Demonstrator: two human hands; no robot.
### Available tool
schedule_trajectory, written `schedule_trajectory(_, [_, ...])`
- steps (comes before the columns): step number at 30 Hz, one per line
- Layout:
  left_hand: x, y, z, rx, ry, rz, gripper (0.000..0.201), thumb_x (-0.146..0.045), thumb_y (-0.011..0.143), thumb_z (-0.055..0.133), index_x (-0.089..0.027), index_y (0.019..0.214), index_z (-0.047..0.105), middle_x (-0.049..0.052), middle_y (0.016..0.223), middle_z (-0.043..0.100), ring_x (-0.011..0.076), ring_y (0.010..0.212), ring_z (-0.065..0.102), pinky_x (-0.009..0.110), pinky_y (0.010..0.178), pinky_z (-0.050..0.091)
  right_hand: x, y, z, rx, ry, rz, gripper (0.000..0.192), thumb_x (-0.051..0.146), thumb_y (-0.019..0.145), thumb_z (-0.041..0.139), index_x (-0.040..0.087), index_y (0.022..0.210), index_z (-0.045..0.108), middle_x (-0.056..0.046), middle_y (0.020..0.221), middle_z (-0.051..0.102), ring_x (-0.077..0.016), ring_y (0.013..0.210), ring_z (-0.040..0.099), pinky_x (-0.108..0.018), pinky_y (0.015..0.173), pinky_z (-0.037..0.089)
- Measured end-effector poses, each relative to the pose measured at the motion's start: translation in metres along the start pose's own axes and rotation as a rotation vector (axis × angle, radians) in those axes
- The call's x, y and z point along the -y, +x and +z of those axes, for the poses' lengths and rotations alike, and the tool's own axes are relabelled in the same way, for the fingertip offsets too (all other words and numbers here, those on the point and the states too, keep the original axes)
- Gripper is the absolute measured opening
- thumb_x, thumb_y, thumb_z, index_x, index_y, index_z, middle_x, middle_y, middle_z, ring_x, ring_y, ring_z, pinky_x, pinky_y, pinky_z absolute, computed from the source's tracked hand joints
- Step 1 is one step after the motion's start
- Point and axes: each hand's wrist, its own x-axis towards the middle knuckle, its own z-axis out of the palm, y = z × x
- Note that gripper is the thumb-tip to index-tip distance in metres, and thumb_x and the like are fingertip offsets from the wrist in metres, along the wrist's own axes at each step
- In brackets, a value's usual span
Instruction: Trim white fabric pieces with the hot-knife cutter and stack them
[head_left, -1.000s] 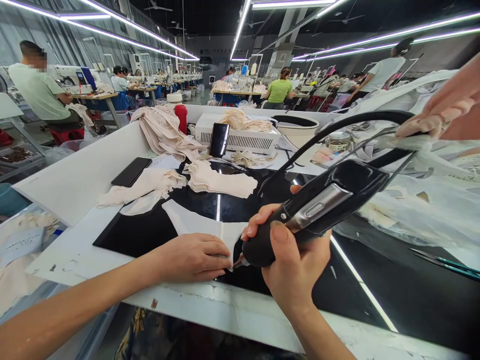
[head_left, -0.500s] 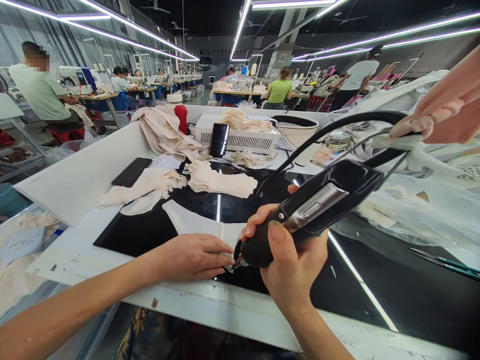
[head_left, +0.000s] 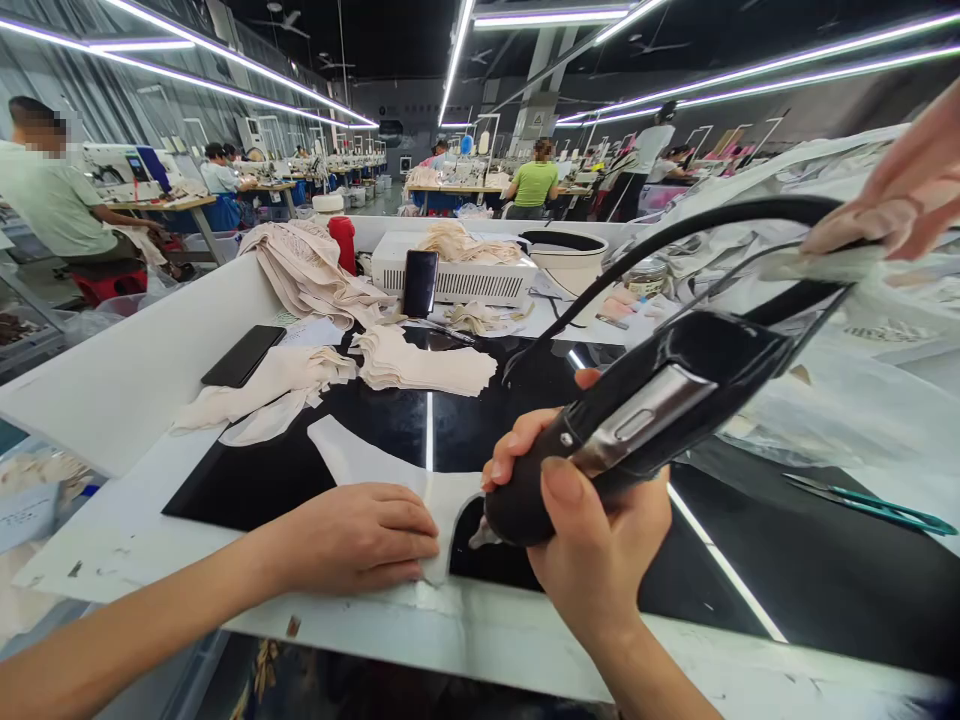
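My left hand (head_left: 367,535) lies flat with its fingers stretched over the near end of a curved white fabric piece (head_left: 360,448) on the glossy black board (head_left: 405,425). Wrapped around a black corded hand tool (head_left: 645,400) is my right hand (head_left: 581,510). The tool slants down to the left, its small metal tip (head_left: 482,535) over the black board beside the fabric's right edge. Whether the tip touches the board I cannot tell. At upper right, another person's hand (head_left: 877,215) is at the tool's cable (head_left: 720,215).
Stacked cream fabric pieces (head_left: 420,360) lie beyond the white one. A phone (head_left: 420,283) stands against a vented white box (head_left: 472,280), and a second phone (head_left: 244,356) lies left. Teal-handled scissors (head_left: 877,505) are at right, near clear plastic bags (head_left: 832,410).
The tool tip was at the fabric's edge by my left fingertips; now a gap of black board shows between them. My left hand has shifted left and nearer. The whole view has moved slightly.
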Motion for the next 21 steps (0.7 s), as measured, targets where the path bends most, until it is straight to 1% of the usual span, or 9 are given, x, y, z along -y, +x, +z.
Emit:
schedule_trajectory(4, [-0.007,0.004,-0.008,0.042,0.007,-0.023,0.026,-0.027,0.118,0.051,-0.014,0.119,0.074,0.008,0.110,0.081,0.0220,0.103,0.076,0.032,0.098,0.062,-0.005,0.028,-0.011,-0.090,-0.044,-0.077,0.037,0.045,0.088,0.090,0.028,0.101,0.060,0.008,0.075,0.069,-0.0131,0.052,0.063,-0.028,0.048,0.058])
schedule_trajectory(8, [-0.005,0.017,-0.005,-0.010,0.080,-0.043,0.025,-0.023,0.118,0.050,-0.014,0.119,0.073,0.008,0.107,0.080,0.0206,0.098,0.076,0.034,0.099,0.063,-0.017,0.045,-0.021,-0.157,-0.070,-0.093,0.041,0.046,0.084,0.092,0.027,0.095,0.058,0.007,0.076,0.070,-0.0127,0.052,0.064,-0.027,0.047,0.059])
schedule_trajectory(12, [0.004,0.036,0.010,-0.064,0.176,-0.035,0.021,-0.018,0.115,0.053,-0.012,0.118,0.073,0.010,0.105,0.079,0.0213,0.094,0.074,0.035,0.091,0.066,-0.023,0.047,-0.028,-0.151,-0.079,-0.083,0.040,0.048,0.084,0.092,0.026,0.096,0.060,0.006,0.076,0.070,-0.0126,0.053,0.063,-0.027,0.047,0.060])
schedule_trajectory(17, [0.013,0.056,0.028,-0.042,0.259,0.017,0.022,-0.014,0.113,0.052,-0.012,0.117,0.074,0.008,0.103,0.076,0.0212,0.094,0.071,0.037,0.096,0.064,-0.022,0.042,-0.036,-0.124,-0.092,-0.085,0.032,0.041,0.087,0.089,0.027,0.096,0.062,0.007,0.078,0.071,-0.0117,0.054,0.064,-0.026,0.049,0.061])
schedule_trajectory(21, [0.017,0.062,0.037,-0.010,0.299,0.026,0.021,-0.017,0.114,0.054,-0.014,0.121,0.074,0.007,0.105,0.074,0.0210,0.096,0.070,0.037,0.100,0.062,-0.024,0.040,-0.038,-0.136,-0.089,-0.083,0.030,0.038,0.086,0.087,0.027,0.095,0.061,0.007,0.077,0.071,-0.0112,0.053,0.063,-0.024,0.048,0.060])
